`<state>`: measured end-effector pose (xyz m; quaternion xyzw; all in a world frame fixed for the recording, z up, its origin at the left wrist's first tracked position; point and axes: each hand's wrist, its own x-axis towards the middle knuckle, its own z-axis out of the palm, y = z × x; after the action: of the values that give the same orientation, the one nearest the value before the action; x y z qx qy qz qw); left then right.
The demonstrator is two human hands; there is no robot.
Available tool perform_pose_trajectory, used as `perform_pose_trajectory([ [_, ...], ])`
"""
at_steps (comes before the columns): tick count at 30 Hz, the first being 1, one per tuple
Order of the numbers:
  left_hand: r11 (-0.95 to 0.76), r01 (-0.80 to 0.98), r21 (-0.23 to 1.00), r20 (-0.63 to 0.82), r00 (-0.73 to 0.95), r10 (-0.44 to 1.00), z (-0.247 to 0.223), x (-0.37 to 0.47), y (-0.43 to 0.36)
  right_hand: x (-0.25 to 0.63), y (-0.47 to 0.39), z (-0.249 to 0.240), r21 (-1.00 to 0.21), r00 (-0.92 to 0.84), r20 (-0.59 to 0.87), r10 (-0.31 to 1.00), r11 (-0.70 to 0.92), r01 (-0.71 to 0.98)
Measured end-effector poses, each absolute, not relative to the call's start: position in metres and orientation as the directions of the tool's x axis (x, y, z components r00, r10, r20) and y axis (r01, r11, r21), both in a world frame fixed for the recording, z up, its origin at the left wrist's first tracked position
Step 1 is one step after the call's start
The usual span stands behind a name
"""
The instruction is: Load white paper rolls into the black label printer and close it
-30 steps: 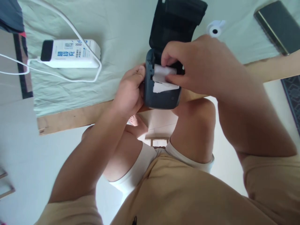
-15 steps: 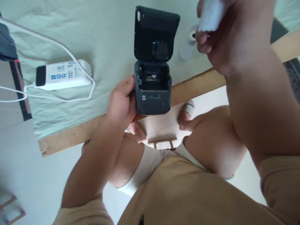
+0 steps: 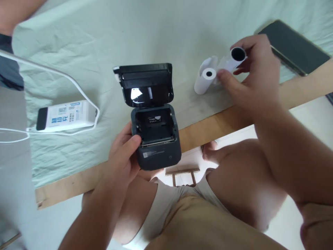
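Dark box (image 3: 159,154) sits in the left hand (image 3: 124,152), which holds it by its side, with the thumb on the front near the open hollow. It is over the wooden edge (image 3: 70,180) of the table; I can't tell if it touches the wood. Its lid (image 3: 147,81) is flipped up. The right hand (image 3: 257,74) has its thumb and fingers around a white tube (image 3: 227,64) with a big round hole. Just beside that, a white paper roll (image 3: 203,83) with a small hole stands on the pale green cloth (image 3: 130,31). Behind the right hand lies a dark flat thing (image 3: 299,48). Far left, a white block (image 3: 69,116) with blue writing lies by a white cord (image 3: 65,78).
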<state>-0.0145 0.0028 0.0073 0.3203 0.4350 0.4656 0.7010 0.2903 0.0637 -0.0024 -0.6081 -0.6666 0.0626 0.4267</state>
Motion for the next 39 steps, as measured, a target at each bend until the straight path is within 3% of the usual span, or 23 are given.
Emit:
perform_pose_trajectory([
  [5, 0.403, -0.332, 0.853, -0.375, 0.148, 0.915, 0.014, -0.011, 0.003, 0.286, 0.077, 0.002, -0.545, 0.183, 0.463, 0.867, 0.116, 0.831],
  [9, 0.445, -0.301, 0.843, -0.426, 0.13, 0.895, 0.017, -0.011, 0.002, 0.291, 0.084, -0.003, -0.494, 0.251, 0.272, 0.929, -0.089, 0.865],
  [11, 0.438, -0.32, 0.84, -0.418, 0.131, 0.899, 0.016, -0.011, 0.002, 0.292, 0.081, -0.002, -0.453, 0.165, 0.341, 0.926, 0.009, 0.891],
  [14, 0.434, -0.339, 0.835, -0.41, 0.145, 0.901, 0.016, -0.01, 0.001, 0.286, 0.068, 0.006, -0.341, -0.039, 0.583, 0.812, 0.288, 0.895],
  [16, 0.423, -0.349, 0.836, -0.398, 0.144, 0.906, 0.016, -0.01, 0.002, 0.277, 0.061, 0.009, -0.264, -0.093, 0.642, 0.761, 0.334, 0.905],
  [20, 0.412, -0.372, 0.832, -0.386, 0.144, 0.911, 0.016, -0.01, 0.004, 0.262, 0.061, 0.006, -0.204, -0.1, 0.568, 0.817, 0.258, 0.945],
  [25, 0.432, -0.372, 0.821, -0.408, 0.146, 0.901, 0.015, -0.011, 0.005, 0.256, 0.07, 0.002, -0.23, -0.06, 0.426, 0.903, 0.172, 0.958],
  [33, 0.422, -0.373, 0.826, -0.403, 0.132, 0.906, 0.014, -0.009, 0.002, 0.246, 0.039, 0.003, -0.259, -0.267, 0.552, 0.79, 0.467, 0.845],
  [39, 0.354, -0.377, 0.856, -0.335, 0.118, 0.935, 0.008, -0.01, 0.001, 0.247, 0.042, -0.014, -0.359, -0.271, 0.479, 0.835, 0.469, 0.807],
])
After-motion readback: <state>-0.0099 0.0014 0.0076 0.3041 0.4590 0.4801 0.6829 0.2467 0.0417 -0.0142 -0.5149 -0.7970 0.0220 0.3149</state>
